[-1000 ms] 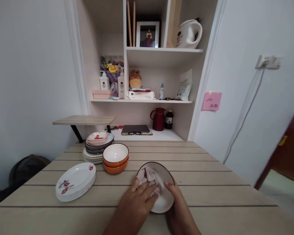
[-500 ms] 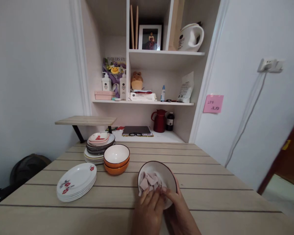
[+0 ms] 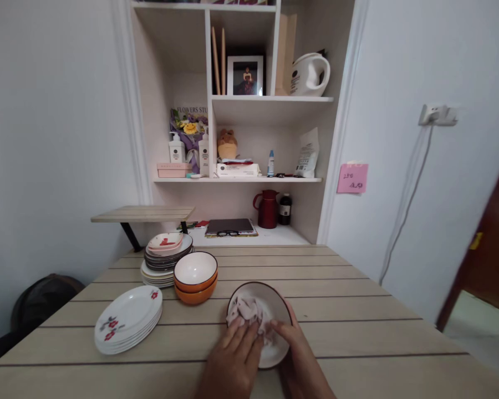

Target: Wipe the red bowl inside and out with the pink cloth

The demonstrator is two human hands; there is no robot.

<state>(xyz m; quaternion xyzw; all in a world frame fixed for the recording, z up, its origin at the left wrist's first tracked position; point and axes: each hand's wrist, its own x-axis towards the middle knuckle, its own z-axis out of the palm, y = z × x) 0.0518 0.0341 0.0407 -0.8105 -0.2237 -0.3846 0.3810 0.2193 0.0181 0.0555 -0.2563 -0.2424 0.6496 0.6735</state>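
**At the table (image 3: 366,332), a bowl (image 3: 276,307) with a cloth (image 3: 245,307) inside**

The table fills the lower part of the frame. At lower left you have a stack of flowered plates (image 3: 128,313). The bowl is at lower centre. Your left hand (image 3: 235,357) lies on the cloth with fingers extended; whether it grips, I cannot tell. Your right hand (image 3: 296,344) grips the bowl's right side, thumb inside. Two orange bowls (image 3: 195,293) stand stacked left of centre. The cloth is crumpled, pale pinkish.
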